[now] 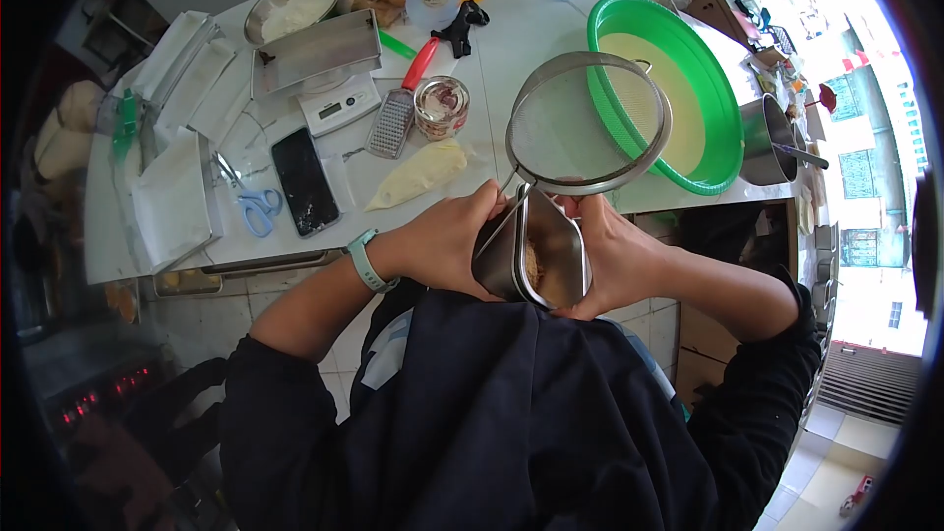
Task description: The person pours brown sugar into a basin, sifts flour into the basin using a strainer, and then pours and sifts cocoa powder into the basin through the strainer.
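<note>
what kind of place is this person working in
Probably a small bakery or kitchen: a digital scale, a grater, paper-lined pans and a green basin of pale batter share the table.

Basin (pixel 729 103), green, with pale yellow contents (pixel 678 128), toward the counter's (pixel 501 15) right edge; counter white with grey veining; grater handle (pixel 421 63) red; scissor handles (pixel 260 211) light blue; watch strap (pixel 362 265) mint green.
</note>
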### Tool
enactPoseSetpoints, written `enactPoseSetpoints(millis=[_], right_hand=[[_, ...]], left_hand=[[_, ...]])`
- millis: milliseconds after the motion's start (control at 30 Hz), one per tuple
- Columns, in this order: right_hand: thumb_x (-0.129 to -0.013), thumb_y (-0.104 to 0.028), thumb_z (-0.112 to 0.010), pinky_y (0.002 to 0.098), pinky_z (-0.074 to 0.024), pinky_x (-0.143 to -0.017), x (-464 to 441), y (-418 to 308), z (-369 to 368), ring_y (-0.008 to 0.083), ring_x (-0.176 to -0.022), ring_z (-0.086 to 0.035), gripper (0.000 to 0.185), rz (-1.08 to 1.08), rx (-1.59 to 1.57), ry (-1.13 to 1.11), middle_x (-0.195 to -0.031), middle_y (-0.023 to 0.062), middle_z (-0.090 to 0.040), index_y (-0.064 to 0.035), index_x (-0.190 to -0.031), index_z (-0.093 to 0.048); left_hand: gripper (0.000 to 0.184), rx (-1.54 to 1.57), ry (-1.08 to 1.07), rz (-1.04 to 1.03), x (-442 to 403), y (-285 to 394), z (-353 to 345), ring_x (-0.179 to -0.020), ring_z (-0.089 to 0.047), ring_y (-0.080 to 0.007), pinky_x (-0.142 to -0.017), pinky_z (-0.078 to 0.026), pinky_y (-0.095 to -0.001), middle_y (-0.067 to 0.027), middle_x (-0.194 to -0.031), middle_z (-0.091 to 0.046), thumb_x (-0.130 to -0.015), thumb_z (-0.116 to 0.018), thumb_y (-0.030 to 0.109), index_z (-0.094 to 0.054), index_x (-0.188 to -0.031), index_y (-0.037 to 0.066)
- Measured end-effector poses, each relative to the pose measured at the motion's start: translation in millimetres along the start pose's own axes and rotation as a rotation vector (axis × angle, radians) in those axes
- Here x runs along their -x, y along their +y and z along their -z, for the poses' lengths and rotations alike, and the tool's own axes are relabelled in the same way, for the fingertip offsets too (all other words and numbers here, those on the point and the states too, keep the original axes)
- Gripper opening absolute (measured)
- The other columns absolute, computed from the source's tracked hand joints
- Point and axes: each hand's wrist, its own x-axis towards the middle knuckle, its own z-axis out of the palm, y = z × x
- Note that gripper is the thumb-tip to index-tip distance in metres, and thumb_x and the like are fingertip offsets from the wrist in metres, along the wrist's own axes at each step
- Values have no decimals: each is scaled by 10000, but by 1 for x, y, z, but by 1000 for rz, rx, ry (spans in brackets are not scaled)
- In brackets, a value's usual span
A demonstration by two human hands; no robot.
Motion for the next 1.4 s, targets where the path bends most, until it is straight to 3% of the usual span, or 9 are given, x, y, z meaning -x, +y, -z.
enactPoseSetpoints(millis=[267,433,533,567,700,967,1100,1200,1400], right_hand=[[-473,-395,-808,381,-344,-913,0,-1,-1,366,-1050,-422,1042,52,23,17,-1087,246,-385,105,-1182,-231],[-459,-380,-813,371,-366,-876,6,-11,18,335,-1029,-426,921,-73,34,10,-1045,221,-375,67,-1069,-286],[-447,-330,-806,363,-349,-901,14,-15,50,314,-1066,-400,849,-65,65,160,-1082,218,-355,20,-1014,-280],[-439,-318,-803,365,-330,-931,19,-21,63,317,-1106,-381,876,-133,95,164,-1130,232,-343,12,-1041,-259],[-441,-286,-777,383,-312,-960,29,-27,81,349,-1140,-360,859,-249,318,231,-1189,250,-332,-7,-1052,-242],[-470,-289,-760,408,-360,-899,41,-8,75,364,-1034,-404,746,-301,488,287,-1026,193,-408,22,-1018,-360],[-457,-294,-772,412,-354,-913,45,-11,67,370,-1057,-406,751,-269,467,314,-1086,209,-412,19,-1016,-379],[-450,-297,-776,411,-350,-921,46,-17,63,373,-1062,-406,755,-239,423,311,-1107,212,-408,13,-1015,-381],[-440,-294,-773,412,-348,-914,40,-16,56,354,-1062,-413,753,-204,378,306,-1111,185,-415,-8,-1024,-394]], left_hand=[[819,9,4,-2,3,0,0,-856,-573,-382,-712,-462,-384,-223,-978,-560,-516,-819,367,-296,-1001,-36],[844,-33,35,-33,6,-4,3,-905,-569,-351,-746,-453,-358,-220,-989,-542,-502,-831,362,-293,-1014,-40],[870,66,149,-24,13,-21,4,-974,-547,-281,-806,-432,-337,-224,-1043,-508,-490,-845,350,-291,-1031,-46],[901,157,105,102,12,-33,1,-1079,-469,-238,-915,-376,-320,-212,-1138,-449,-475,-862,306,-276,-1056,-58],[956,409,349,77,-21,-56,-25,-1184,-367,-246,-1022,-271,-309,-179,-1216,-382,-463,-870,233,-235,-1112,-63],[968,301,537,42,-67,-101,-69,-1106,-430,-234,-937,-356,-315,-177,-1181,-399,-479,-873,243,-239,-1152,-41],[1036,-10,645,35,-51,-102,-65,-1018,-435,-220,-855,-378,-263,-161,-1135,-391,-436,-889,337,-259,-1159,-56],[973,65,669,30,-29,-80,-54,-1176,-376,-255,-962,-290,-294,-198,-1277,-339,-478,-866,358,-281,-1148,-37],[644,265,746,-76,-23,-55,-24,-1267,-294,-320,-1071,-172,-397,-222,-1333,-296,-676,-777,231,-270,-1020,31]])
